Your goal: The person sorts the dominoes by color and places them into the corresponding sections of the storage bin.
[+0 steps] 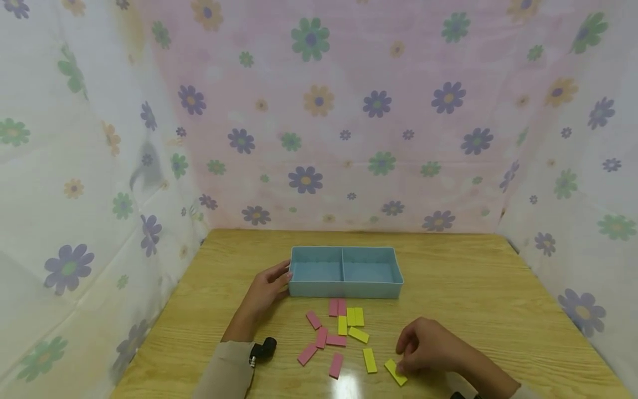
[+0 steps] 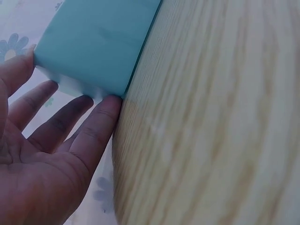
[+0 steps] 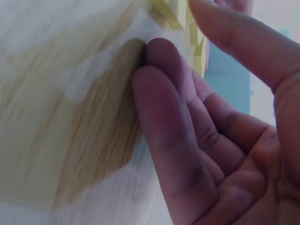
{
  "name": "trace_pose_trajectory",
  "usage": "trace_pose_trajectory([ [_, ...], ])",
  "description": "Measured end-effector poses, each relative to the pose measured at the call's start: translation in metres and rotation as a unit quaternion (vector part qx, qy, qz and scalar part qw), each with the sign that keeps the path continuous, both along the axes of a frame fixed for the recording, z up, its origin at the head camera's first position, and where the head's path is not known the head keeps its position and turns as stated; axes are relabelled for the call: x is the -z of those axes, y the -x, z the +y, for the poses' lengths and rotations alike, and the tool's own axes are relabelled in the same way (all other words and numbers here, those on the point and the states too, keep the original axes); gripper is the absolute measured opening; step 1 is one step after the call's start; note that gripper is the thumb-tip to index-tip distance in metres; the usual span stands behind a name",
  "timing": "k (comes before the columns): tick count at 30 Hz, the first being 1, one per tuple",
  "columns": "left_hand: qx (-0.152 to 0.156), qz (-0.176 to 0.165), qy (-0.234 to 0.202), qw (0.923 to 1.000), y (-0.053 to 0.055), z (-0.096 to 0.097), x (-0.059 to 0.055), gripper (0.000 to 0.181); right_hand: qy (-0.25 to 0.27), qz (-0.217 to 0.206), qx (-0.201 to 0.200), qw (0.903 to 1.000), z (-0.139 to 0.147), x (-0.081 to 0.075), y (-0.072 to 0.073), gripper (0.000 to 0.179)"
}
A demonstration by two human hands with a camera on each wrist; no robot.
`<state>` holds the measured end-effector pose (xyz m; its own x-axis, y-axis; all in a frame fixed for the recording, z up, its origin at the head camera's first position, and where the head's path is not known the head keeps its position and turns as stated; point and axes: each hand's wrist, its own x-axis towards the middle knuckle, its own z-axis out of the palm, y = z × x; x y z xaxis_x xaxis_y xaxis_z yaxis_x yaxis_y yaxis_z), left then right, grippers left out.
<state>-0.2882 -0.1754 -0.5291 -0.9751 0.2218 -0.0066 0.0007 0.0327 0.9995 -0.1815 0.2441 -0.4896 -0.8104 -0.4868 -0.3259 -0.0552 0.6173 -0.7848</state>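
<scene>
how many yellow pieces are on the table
6 in the head view: two yellow pieces together in front of the blue tray, one left of them, one slanted just below, one lower, one at the right hand, which may hide others.

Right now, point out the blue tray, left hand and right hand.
Blue tray [image 1: 344,290]: head view, front wall.
Left hand [image 1: 265,288]: head view, back of hand.
Right hand [image 1: 427,345]: head view, back of hand.
</scene>
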Motion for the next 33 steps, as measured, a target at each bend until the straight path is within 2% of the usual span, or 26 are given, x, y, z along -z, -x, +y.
trace_pose_trajectory([
  [5, -0.002, -0.001, -0.001, 1.0, 0.001, 0.001, 0.002, 0.061, -0.016, 0.014, 0.008, 0.9998, -0.002, -0.001, -0.003, 0.028],
  [16, -0.019, -0.004, -0.009, 0.9998, -0.007, -0.001, 0.002, 0.056, -0.019, 0.052, -0.004, 0.9984, -0.011, 0.002, -0.006, 0.022],
  [27, 0.0, -0.002, -0.019, 0.9998, -0.006, 0.0, -0.001, 0.059, -0.013, 0.049, 0.014, 0.9986, -0.012, 0.0, -0.008, 0.016],
  [33, 0.001, -0.002, -0.015, 0.9999, -0.005, 0.002, -0.001, 0.06, -0.021, 0.075, 0.019, 0.9968, -0.014, 0.002, -0.009, 0.017],
])
